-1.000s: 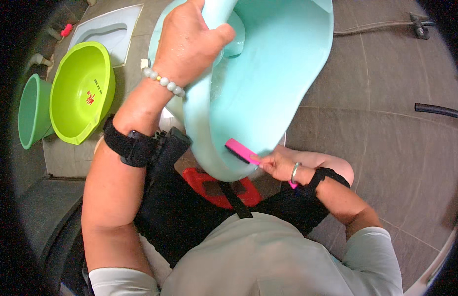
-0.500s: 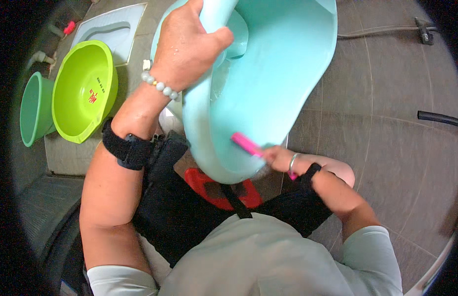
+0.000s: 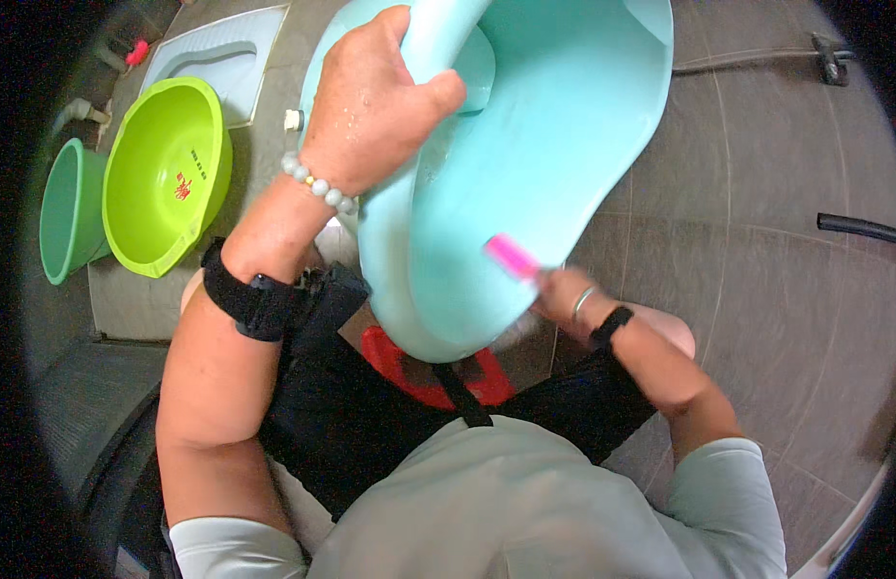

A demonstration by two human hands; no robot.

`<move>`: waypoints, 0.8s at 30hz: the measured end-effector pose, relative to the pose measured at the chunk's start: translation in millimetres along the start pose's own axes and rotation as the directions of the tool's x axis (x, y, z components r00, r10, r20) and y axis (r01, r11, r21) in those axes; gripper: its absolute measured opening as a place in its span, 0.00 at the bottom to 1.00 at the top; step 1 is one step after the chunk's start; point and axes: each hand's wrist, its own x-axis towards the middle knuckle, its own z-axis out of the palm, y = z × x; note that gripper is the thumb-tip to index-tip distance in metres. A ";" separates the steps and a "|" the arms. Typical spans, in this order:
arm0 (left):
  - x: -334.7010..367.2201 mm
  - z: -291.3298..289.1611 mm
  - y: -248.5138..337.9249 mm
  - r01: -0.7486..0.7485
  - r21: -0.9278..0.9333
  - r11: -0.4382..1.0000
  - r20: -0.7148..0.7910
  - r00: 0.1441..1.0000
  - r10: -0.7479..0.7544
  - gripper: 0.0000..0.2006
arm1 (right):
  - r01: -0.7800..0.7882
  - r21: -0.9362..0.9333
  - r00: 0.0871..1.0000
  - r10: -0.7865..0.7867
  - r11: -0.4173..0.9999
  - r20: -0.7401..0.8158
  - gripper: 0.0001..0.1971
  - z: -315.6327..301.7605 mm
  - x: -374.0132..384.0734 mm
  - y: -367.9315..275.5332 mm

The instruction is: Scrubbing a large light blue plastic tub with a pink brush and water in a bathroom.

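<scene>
A large turquoise baby bathtub [image 3: 554, 145] is tilted up in front of me, its rounded end low between my knees. My left hand [image 3: 376, 111], wet with drops, grips its left rim with the thumb over the edge; the fingers beyond are partly hidden. Blurred by motion, my right hand [image 3: 567, 293] is closed round a pink brush [image 3: 512, 256] at the tub's lower right edge. The brush's pink head lies over the inner wall, and its bristles cannot be made out.
To the left a green basin [image 3: 168, 174] leans beside a teal bucket [image 3: 70, 212]. Behind them lies a white squat toilet [image 3: 221, 53]. A red stool [image 3: 409, 372] shows below the tub. A hose [image 3: 747, 60] and a black pipe [image 3: 858, 229] lie on the grey tiles at right.
My right hand and the brush have moved a little up and to the right along the tub. The tub and my left hand have shifted slightly right.
</scene>
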 end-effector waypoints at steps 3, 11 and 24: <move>-0.6 6.4 1.3 0.004 0.008 1.000 0.030 1.000 -0.004 0.11 | -0.250 -0.209 0.968 0.245 0.945 -0.050 0.14 -46.2 23.7 54.5; 8.0 -9.8 -5.7 -0.044 0.157 0.987 0.018 0.999 0.042 0.13 | -0.287 -0.145 0.955 0.270 0.947 -0.125 0.24 -36.6 16.6 35.0; -9.2 -13.2 -32.1 -0.130 0.453 0.882 -0.197 0.950 0.241 0.14 | 0.131 0.089 0.991 -0.132 0.987 0.002 0.26 29.7 -4.0 -19.8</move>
